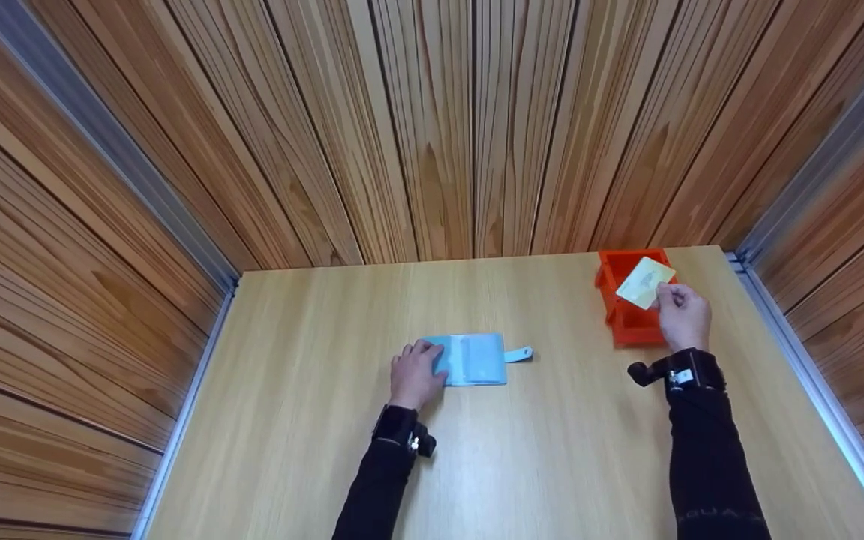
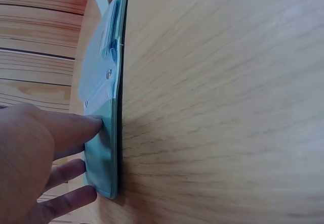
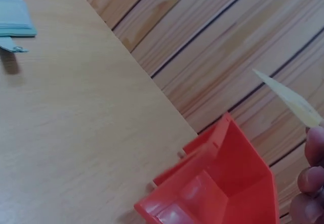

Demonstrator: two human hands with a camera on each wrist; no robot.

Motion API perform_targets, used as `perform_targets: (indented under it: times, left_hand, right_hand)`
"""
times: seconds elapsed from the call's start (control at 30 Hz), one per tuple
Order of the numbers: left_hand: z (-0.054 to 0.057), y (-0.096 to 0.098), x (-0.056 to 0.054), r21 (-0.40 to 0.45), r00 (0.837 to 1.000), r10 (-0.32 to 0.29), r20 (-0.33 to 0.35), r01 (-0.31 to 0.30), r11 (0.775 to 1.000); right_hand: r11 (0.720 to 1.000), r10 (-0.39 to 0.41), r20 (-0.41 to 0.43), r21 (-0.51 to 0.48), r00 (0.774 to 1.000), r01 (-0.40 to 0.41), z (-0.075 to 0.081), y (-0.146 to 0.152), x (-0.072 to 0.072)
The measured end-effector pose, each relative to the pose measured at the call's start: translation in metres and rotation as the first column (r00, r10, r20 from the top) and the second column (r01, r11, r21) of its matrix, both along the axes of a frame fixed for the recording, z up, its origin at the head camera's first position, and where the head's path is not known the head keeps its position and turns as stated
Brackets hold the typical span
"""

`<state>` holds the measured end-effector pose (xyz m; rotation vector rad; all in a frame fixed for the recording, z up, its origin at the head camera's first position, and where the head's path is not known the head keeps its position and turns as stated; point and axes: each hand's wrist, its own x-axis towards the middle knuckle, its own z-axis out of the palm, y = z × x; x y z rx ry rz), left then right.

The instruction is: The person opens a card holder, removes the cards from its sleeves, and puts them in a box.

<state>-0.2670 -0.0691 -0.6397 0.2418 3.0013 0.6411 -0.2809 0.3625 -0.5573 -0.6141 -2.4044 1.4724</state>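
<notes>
A light blue wallet (image 1: 483, 360) lies spread flat on the table, its snap strap (image 1: 519, 354) pointing right. My left hand (image 1: 415, 375) rests on the wallet's left half. In the left wrist view, the thumb (image 2: 83, 128) presses on the wallet's inner face (image 2: 101, 148), with the other fingers loosely extended at its edge. My right hand (image 1: 685, 315) pinches a pale yellow card (image 1: 643, 281) by one corner between thumb and fingers. That card is held in the air above a red plastic bin (image 1: 636, 336), apart from it in the right wrist view.
The red bin stands near the table's back right corner. Wood-plank walls (image 1: 447, 150) rise behind and at both sides, with metal rails (image 1: 814, 360) along the table's side edges. Light wood tabletop (image 1: 552, 450) surrounds the wallet.
</notes>
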Motion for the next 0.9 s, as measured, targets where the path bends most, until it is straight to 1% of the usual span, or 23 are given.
perform_targets:
  times: [0.1,0.2,0.33,0.5,0.67,0.77,0.9]
  left_hand:
    - [-0.001,-0.001,0.000,0.004,0.999,-0.008,-0.032,0.008,1.000]
    - [-0.001,-0.002,0.001,-0.002,0.998,-0.013,-0.058,0.013,1.000]
    - [-0.001,-0.002,0.001,0.005,0.999,-0.009,-0.049,0.009,1.000]
    - [0.000,-0.001,0.001,0.016,0.999,-0.010,-0.037,0.010,1.000]
    - [0.001,-0.001,0.000,0.020,0.999,-0.010,-0.045,0.011,1.000]
    - [0.002,0.000,-0.001,0.017,0.999,-0.005,-0.033,0.005,1.000]
    - [0.001,0.002,-0.001,0.024,0.999,-0.005,-0.032,0.006,1.000]
  right_hand:
    - [0.999,-0.039,0.062,-0.023,0.997,0.041,-0.004,0.008,0.000]
    - [0.995,-0.064,0.136,-0.070,0.989,0.074,-0.007,0.012,0.001]
    - [0.990,-0.073,0.213,-0.104,0.974,0.097,-0.014,0.015,0.002]
    - [0.991,-0.063,0.251,-0.100,0.966,0.090,-0.024,0.016,0.005]
    - [0.985,-0.046,0.289,-0.147,0.956,0.092,-0.036,0.015,0.005]
    - [0.973,-0.065,0.316,-0.189,0.947,0.130,-0.042,0.013,0.003]
    - [0.951,-0.120,0.340,-0.231,0.933,0.207,-0.048,0.010,0.001]
